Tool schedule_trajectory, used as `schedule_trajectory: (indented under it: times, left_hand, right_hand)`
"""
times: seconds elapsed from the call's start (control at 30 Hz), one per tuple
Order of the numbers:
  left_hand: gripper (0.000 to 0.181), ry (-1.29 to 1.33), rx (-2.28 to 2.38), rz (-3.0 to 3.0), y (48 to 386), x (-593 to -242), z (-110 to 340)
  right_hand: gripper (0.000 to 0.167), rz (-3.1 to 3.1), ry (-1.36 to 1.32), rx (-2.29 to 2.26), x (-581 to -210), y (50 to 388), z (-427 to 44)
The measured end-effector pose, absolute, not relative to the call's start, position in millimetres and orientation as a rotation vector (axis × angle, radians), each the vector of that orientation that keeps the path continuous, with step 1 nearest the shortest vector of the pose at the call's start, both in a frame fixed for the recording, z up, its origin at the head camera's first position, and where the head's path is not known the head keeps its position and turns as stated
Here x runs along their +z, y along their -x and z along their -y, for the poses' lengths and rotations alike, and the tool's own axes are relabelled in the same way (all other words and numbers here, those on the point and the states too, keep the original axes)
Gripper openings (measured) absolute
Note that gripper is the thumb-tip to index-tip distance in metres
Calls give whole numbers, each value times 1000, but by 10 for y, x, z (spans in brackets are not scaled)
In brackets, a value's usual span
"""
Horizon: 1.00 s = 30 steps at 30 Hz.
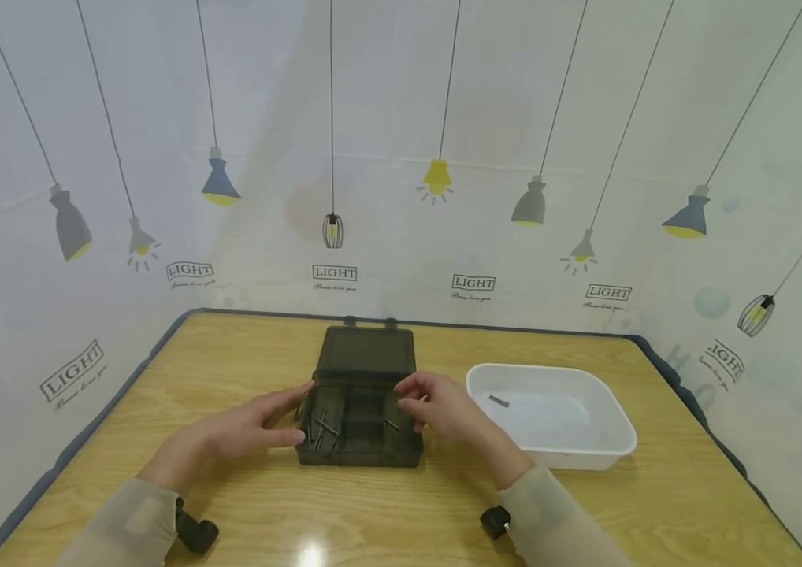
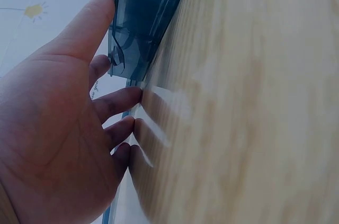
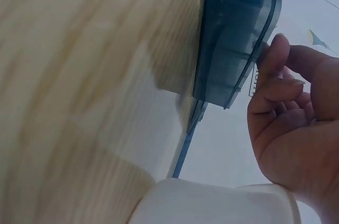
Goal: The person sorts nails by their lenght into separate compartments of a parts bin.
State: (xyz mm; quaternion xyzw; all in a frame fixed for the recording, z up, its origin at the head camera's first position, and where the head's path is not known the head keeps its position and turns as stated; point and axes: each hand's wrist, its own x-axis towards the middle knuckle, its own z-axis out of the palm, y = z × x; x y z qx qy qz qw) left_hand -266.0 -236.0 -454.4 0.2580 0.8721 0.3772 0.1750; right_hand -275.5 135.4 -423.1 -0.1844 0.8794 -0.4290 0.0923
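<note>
Sleeves (image 1: pixel 120 521); hands (image 1: pixel 245 429) at open box (image 1: pixel 358 458) (rods (image 1: pixel 328 428) inside).

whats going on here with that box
A person has both hands at an open dark compartment box on a wooden table. The left hand touches its left side; the right hand is at its right side, and whether it holds anything is unclear. Thin metal rods lie in the left and right compartments, and more metal lies in the white tray to the right.
</note>
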Motion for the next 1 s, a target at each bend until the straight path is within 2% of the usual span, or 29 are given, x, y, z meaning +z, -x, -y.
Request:
schedule_trajectory:
  times: [0.37,0.7,1.0]
  left_hand:
    - [89,-710,1093,-2454,2641,-4524,2345]
    - [90,-677,1071,-2462,2636,-4526,2342]
    - [91,-659,1062,-2461,2650,-4555,2360]
  right_hand:
    - [26,-2549,528,-1367,-4066,2746,-1596]
    - [27,-2536,477,-1444,-3916,2861,-2264]
    - [34,-2559,326,-1375,-4091,3024,-2804]
